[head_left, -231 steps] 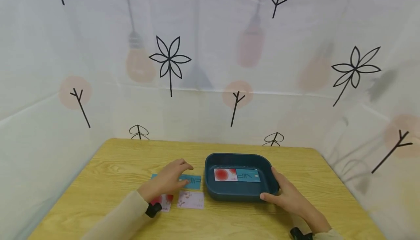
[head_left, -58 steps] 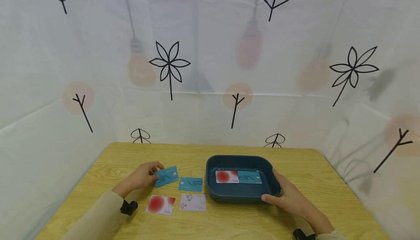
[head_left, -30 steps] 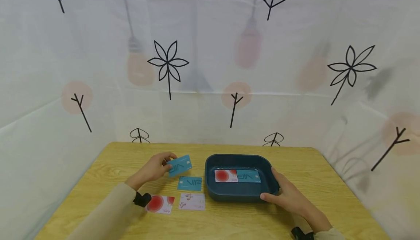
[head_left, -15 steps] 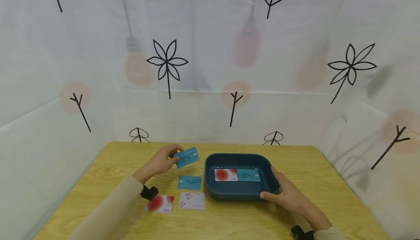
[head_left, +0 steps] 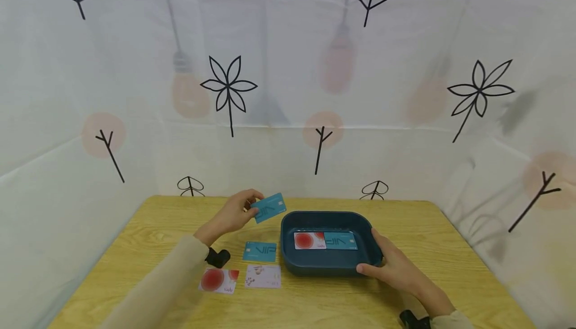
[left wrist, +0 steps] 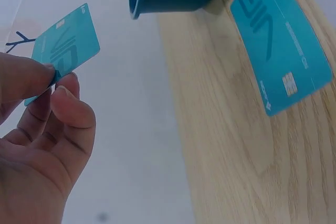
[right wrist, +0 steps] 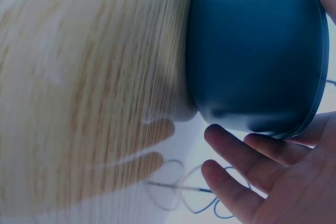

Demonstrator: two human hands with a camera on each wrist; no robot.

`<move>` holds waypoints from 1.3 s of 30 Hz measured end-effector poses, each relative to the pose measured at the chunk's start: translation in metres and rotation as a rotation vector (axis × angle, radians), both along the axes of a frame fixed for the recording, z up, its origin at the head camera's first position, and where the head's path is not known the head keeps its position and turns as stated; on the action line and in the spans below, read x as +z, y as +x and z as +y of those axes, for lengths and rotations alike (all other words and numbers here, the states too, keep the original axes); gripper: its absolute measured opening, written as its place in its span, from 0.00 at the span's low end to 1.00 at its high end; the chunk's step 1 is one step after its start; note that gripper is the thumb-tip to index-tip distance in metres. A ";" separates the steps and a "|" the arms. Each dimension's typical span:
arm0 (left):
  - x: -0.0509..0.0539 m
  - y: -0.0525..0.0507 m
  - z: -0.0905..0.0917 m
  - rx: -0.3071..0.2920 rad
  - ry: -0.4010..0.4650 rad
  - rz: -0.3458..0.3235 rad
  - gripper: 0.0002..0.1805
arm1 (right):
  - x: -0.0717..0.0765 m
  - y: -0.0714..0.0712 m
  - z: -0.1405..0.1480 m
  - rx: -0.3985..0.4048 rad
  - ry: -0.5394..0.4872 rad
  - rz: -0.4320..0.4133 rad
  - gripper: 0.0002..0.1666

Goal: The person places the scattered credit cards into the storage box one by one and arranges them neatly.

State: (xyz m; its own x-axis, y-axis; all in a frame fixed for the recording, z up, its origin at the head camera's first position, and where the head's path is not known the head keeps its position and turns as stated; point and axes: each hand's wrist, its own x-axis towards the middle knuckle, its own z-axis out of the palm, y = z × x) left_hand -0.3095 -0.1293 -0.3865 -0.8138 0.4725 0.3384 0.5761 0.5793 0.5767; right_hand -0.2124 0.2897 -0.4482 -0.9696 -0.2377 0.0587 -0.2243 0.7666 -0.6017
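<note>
My left hand point(head_left: 234, 214) pinches a blue VIP card point(head_left: 269, 207) between thumb and fingers, raised above the table just left of the dark blue box point(head_left: 330, 271). Up close in the left wrist view, the thumb lies over one end of this card point(left wrist: 68, 45). At the box's right end, my right hand point(head_left: 393, 266) grips the wall, thumb on the near side and fingers round the far corner. A couple of its fingers point(right wrist: 236, 156) stand clear of the wall in the right wrist view. Inside the box lie a red-circle card point(head_left: 309, 240) and another blue card point(head_left: 340, 241).
On the wooden table point(head_left: 324, 304), left of the box, lie a blue VIP card point(head_left: 260, 251), a pale flowered card point(head_left: 263, 276) and a white card with red circles point(head_left: 219, 281). A printed white cloth point(head_left: 279, 159) hangs behind the table's far edge.
My left hand picked up a blue card from the left of the table, then carried it up and rightward toward the box. My right hand and the box have stayed in place.
</note>
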 end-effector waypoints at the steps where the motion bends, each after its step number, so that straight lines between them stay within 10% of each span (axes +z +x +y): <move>1: 0.001 0.000 0.002 -0.004 0.005 -0.004 0.15 | 0.000 0.000 0.000 0.001 -0.002 -0.001 0.62; 39: -0.011 0.006 0.071 -0.191 0.106 -0.148 0.15 | 0.002 0.002 -0.002 -0.007 -0.012 0.000 0.62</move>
State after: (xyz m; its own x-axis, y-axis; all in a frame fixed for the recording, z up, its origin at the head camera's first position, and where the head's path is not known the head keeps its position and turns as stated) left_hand -0.3037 -0.0583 -0.3972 -0.7576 0.5906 0.2779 0.5739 0.3998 0.7147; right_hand -0.2104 0.2873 -0.4467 -0.9711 -0.2305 0.0619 -0.2195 0.7606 -0.6111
